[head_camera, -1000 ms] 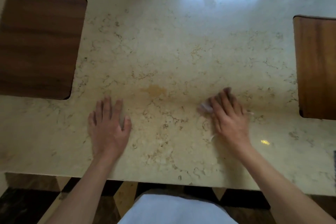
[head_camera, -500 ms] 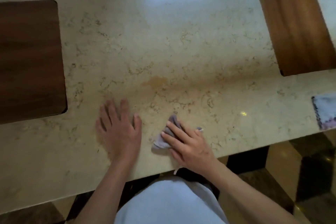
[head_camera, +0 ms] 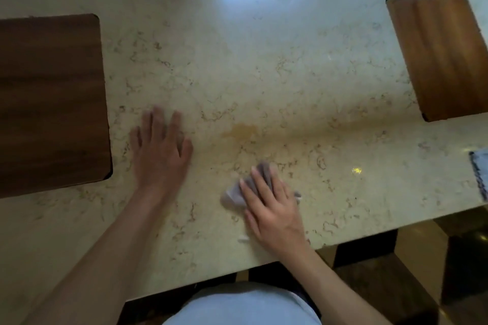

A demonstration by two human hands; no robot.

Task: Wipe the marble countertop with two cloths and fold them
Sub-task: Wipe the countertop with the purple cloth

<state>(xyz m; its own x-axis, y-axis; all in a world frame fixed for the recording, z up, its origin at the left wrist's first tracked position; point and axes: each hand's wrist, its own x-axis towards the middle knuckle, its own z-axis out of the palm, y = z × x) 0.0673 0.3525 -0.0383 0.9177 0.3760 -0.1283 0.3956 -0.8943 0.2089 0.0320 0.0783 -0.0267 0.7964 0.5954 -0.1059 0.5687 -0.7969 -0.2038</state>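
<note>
Right hand (head_camera: 274, 208) covers grey cloth (head_camera: 233, 196); second cloth (head_camera: 481, 174) cut off.

We see a big marble countertop (head_camera: 264, 66), cream with thin brown lines. A yellow-brown stain (head_camera: 241, 130) sits near the middle. A grey cloth (head_camera: 237, 192) lies low in the middle, under the right hand (head_camera: 274, 208). The left hand (head_camera: 161, 153) lies flat to its left. A second cloth (head_camera: 481, 171) peeks in at the right edge. Wooden panels sit at the left (head_camera: 50, 103) and upper right (head_camera: 443, 55).
</note>
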